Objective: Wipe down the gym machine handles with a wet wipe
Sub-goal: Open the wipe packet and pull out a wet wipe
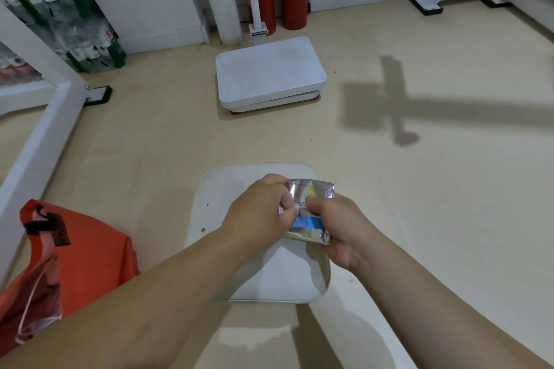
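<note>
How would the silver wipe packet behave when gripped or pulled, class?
The silver wipe packet is probably floppy: its foil creases where the left hand and right hand pinch it. Its glossy skin may be slippery. It likely weighs little, being held by fingertips.

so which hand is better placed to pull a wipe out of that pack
Probably the left hand: its fingertips pinch at the middle of the silver wipe pack's top face, likely at the opening. The right hand wraps the pack's near right end, so it suits steadying.
</note>
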The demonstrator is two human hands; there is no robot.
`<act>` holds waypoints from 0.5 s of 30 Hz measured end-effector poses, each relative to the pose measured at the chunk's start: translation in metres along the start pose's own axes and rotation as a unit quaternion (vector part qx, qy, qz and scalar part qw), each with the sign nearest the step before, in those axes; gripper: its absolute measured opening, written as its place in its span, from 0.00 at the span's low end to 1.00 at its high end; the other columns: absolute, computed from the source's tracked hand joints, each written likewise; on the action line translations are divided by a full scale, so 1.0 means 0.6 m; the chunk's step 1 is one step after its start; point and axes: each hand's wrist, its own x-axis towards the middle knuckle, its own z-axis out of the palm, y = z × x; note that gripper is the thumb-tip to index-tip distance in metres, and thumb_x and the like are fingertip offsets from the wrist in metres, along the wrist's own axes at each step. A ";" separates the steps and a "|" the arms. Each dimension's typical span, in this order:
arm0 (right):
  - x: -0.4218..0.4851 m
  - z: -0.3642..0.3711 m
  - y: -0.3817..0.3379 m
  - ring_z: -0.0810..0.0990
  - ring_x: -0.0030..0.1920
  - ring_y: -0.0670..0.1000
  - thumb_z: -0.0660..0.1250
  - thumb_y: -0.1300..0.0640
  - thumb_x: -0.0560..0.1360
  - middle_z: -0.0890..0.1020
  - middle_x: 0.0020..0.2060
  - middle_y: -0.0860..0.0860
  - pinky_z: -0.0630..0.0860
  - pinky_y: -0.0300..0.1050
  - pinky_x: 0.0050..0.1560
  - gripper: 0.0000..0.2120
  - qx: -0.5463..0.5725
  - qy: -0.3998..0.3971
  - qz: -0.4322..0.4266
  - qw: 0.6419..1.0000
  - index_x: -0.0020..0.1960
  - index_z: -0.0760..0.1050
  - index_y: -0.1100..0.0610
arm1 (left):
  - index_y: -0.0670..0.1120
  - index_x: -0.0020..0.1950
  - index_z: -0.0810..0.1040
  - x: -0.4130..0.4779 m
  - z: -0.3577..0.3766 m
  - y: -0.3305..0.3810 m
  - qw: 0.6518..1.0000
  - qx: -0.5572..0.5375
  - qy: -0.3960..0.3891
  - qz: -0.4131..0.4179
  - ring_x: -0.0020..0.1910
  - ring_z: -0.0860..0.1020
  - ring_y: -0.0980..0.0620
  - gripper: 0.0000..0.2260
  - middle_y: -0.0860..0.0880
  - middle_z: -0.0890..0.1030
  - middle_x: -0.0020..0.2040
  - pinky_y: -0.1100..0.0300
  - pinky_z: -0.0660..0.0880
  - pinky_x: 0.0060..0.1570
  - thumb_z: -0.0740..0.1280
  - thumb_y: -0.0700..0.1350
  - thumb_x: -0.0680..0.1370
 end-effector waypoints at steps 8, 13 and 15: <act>-0.023 0.021 0.020 0.87 0.54 0.63 0.61 0.59 0.85 0.89 0.49 0.57 0.86 0.55 0.54 0.14 -0.034 0.026 -0.104 0.994 0.54 0.86 0.53 | 0.35 0.34 0.83 0.013 0.013 0.000 0.995 -0.076 0.000 -0.062 0.49 0.73 0.73 0.10 0.38 0.85 0.46 0.80 0.67 0.45 0.68 0.37 0.74; -0.029 0.020 0.023 0.87 0.55 0.62 0.61 0.57 0.85 0.89 0.50 0.57 0.86 0.52 0.48 0.14 -0.028 0.024 -0.132 0.991 0.55 0.86 0.53 | 0.33 0.35 0.83 0.008 0.018 0.006 0.985 -0.150 0.025 -0.084 0.53 0.69 0.82 0.10 0.40 0.87 0.49 0.83 0.65 0.46 0.69 0.38 0.74; -0.029 0.019 0.019 0.87 0.55 0.62 0.62 0.57 0.85 0.89 0.50 0.57 0.86 0.58 0.54 0.13 -0.034 0.023 -0.137 0.990 0.54 0.86 0.52 | 0.32 0.36 0.83 0.008 0.016 0.009 0.982 -0.167 0.031 -0.081 0.51 0.69 0.83 0.10 0.40 0.86 0.49 0.83 0.65 0.46 0.69 0.37 0.75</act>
